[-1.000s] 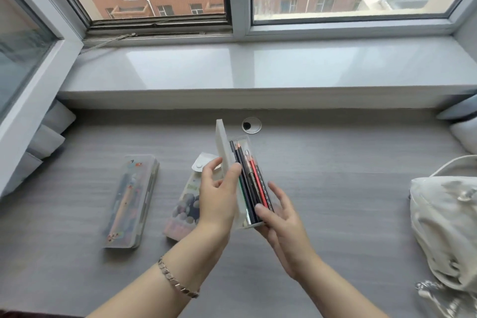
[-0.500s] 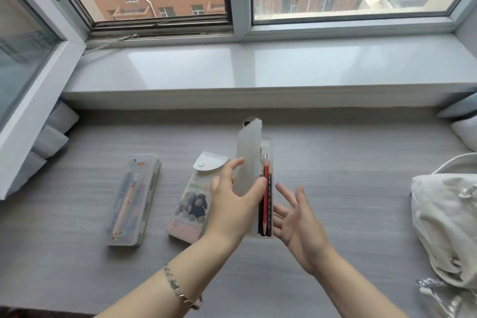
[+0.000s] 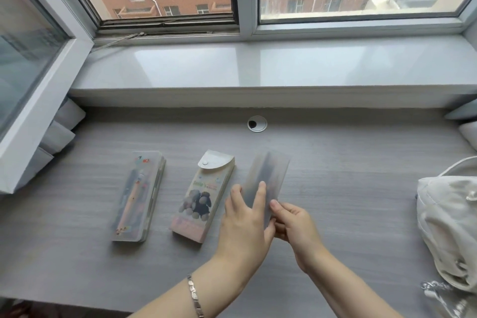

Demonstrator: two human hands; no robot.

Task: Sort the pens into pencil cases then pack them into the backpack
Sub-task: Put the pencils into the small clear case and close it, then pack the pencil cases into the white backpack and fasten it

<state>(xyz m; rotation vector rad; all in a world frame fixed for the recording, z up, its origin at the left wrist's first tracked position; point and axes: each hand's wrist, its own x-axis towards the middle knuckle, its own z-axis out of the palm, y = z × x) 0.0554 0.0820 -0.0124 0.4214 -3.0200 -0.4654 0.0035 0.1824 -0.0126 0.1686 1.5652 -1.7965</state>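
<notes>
Seemingly shut, a frosted translucent plastic pencil case (image 3: 268, 175) was pinched between left hand (image 3: 245, 224) and right hand (image 3: 294, 224); light, stiff, slippery, best gripped along its edges.

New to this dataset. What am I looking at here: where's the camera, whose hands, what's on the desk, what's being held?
No robot: a person works bare-handed, and one wide-angle camera on their head looks down at a grey desk under a window. The left hand and right hand together hold a frosted translucent pencil case, lid shut, dark pens faintly visible inside. Two more cases lie on the desk: a clear one with cartoon stickers at left, and a snap-flap case printed with plush sheep in the middle. A pale backpack sits at the right edge.
</notes>
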